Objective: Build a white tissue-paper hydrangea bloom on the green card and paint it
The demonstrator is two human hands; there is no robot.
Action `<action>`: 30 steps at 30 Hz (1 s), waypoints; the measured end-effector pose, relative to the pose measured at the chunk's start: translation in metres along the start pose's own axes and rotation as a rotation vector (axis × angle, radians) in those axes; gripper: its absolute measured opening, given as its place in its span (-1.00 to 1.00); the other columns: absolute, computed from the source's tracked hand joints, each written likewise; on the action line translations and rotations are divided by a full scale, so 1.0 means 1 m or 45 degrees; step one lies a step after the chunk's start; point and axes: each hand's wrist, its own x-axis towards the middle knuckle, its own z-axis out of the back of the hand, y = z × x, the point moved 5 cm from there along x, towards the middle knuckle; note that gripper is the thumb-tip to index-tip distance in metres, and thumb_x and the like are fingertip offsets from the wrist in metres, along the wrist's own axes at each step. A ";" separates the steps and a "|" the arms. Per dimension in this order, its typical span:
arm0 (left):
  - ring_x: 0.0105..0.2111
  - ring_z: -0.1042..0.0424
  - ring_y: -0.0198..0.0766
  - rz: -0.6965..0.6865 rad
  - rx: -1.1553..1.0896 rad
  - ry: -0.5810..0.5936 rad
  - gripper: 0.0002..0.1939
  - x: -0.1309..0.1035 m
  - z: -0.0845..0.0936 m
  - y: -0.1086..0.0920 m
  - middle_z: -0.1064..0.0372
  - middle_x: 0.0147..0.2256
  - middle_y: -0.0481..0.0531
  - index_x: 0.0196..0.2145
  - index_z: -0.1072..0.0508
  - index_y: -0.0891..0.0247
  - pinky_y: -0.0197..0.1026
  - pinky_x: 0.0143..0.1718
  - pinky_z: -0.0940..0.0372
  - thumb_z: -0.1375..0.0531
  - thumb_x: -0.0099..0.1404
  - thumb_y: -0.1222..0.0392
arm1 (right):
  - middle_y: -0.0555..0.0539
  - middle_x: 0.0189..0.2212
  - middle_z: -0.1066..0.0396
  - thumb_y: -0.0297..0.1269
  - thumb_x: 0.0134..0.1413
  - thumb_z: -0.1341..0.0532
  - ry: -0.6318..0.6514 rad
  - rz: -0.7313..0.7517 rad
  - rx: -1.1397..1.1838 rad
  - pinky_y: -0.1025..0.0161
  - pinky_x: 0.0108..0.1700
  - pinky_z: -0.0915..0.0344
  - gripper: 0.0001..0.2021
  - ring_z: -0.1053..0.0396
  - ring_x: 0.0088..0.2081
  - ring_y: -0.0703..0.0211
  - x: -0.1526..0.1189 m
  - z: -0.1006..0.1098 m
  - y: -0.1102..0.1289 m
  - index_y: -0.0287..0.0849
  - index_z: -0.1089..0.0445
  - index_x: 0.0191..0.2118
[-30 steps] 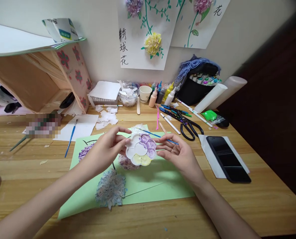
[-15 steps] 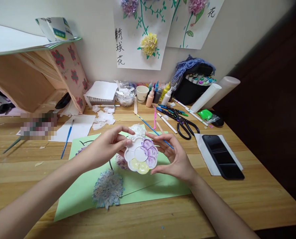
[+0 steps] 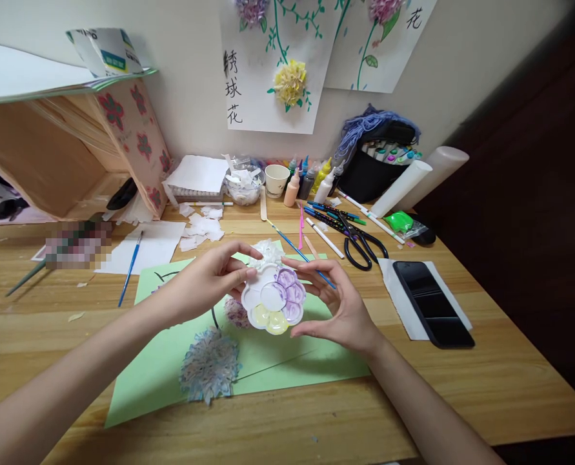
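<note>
Brush (image 3: 292, 243) swung tip-upward | frame centre: my left hand (image 3: 222, 278) pinches the palette (image 3: 255, 296), my right hand (image 3: 340, 310) holds the brush | best keep yellow paint (image 3: 277, 321) level

Palette (image 3: 254, 297) I hold: smooth white plastic, slight gloss. Yellow paint (image 3: 277, 321) in its wells: wet-looking, shiny. Purple paint (image 3: 294, 294): thin, streaky film. Brush (image 3: 294, 246) I hold: smooth blue handle; I cannot tell whether wood or plastic. Blue flower (image 3: 210, 365): thin paper by the look of it, ruffled, rough, matt. Green sheet (image 3: 297, 371): smooth matt paper. Surface (image 3: 316, 426) before me: wood or wood-look, visible grain, soft sheen. Phone (image 3: 432, 303): glossy, glass-like, mirroring light. Cup (image 3: 276, 181): apparently paper, matt. Stick (image 3: 263, 204): bare wood, uncoated look. Yarn (image 3: 370, 126): soft, fibrous, matt. Bag (image 3: 419, 231): clear plastic film, crinkled, shiny.
</note>
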 end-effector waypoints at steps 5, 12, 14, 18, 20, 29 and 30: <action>-0.49 -0.42 -0.28 -0.007 -0.013 -0.026 -0.69 0.001 0.002 0.000 -0.44 -0.48 -0.02 -0.15 -0.35 0.23 -0.24 -0.46 -0.34 -0.19 0.19 0.04 | -0.19 0.10 -0.29 -0.41 -0.37 -0.47 0.002 0.021 -0.009 0.00 0.08 -0.32 -0.33 -0.26 0.13 0.02 0.001 0.002 0.003 -0.02 -0.17 -0.07; -0.52 -0.42 -0.29 -0.003 -0.016 -0.050 -0.72 0.003 0.004 -0.003 -0.45 -0.50 -0.02 -0.20 -0.38 0.24 -0.27 -0.51 -0.33 -0.22 0.14 0.08 | -0.18 0.05 -0.32 -0.42 -0.31 -0.44 -0.007 0.018 0.012 -0.01 0.07 -0.33 -0.38 -0.27 0.12 0.01 0.001 0.001 0.002 -0.04 -0.17 -0.09; -0.52 -0.41 -0.30 0.001 -0.010 -0.048 -0.72 0.003 0.003 -0.005 -0.46 -0.50 -0.02 -0.20 -0.38 0.25 -0.28 -0.50 -0.32 -0.21 0.15 0.10 | -0.17 0.05 -0.33 -0.43 -0.30 -0.44 -0.009 0.020 0.014 0.00 0.07 -0.33 -0.39 -0.28 0.12 0.03 0.001 0.001 0.002 -0.04 -0.17 -0.08; -0.52 -0.40 -0.30 0.008 -0.015 -0.051 -0.73 0.005 0.003 -0.008 -0.44 -0.52 -0.03 -0.21 -0.37 0.26 -0.26 -0.49 -0.32 -0.21 0.15 0.11 | -0.20 0.07 -0.31 -0.39 -0.30 -0.44 -0.011 0.025 -0.028 -0.01 0.07 -0.33 -0.37 -0.28 0.11 0.02 0.001 0.001 0.002 -0.03 -0.16 -0.06; -0.52 -0.40 -0.30 0.013 -0.019 -0.046 -0.72 0.006 0.002 -0.007 -0.43 -0.52 -0.03 -0.19 -0.36 0.25 -0.25 -0.49 -0.32 -0.21 0.14 0.11 | -0.21 0.08 -0.30 -0.38 -0.30 -0.44 -0.014 0.027 -0.049 -0.01 0.07 -0.34 -0.36 -0.28 0.12 0.01 0.001 0.001 0.002 -0.04 -0.15 -0.06; -0.52 -0.37 -0.32 -0.017 0.048 -0.060 -0.70 0.009 0.001 -0.005 -0.40 -0.51 -0.04 -0.15 -0.36 0.26 -0.28 -0.51 -0.31 -0.18 0.19 0.08 | -0.21 0.05 -0.30 -0.41 -0.28 -0.43 -0.041 0.038 -0.052 0.03 0.04 -0.34 -0.39 -0.31 0.07 0.04 0.000 0.001 0.000 -0.03 -0.12 -0.08; -0.52 -0.36 -0.33 -0.020 0.050 -0.072 -0.70 0.010 0.000 -0.006 -0.38 -0.51 -0.05 -0.15 -0.36 0.27 -0.28 -0.50 -0.30 -0.17 0.19 0.07 | -0.20 0.04 -0.30 -0.42 -0.28 -0.42 -0.048 0.045 -0.046 0.05 0.05 -0.34 -0.39 -0.31 0.07 0.05 0.000 0.001 -0.001 -0.03 -0.12 -0.09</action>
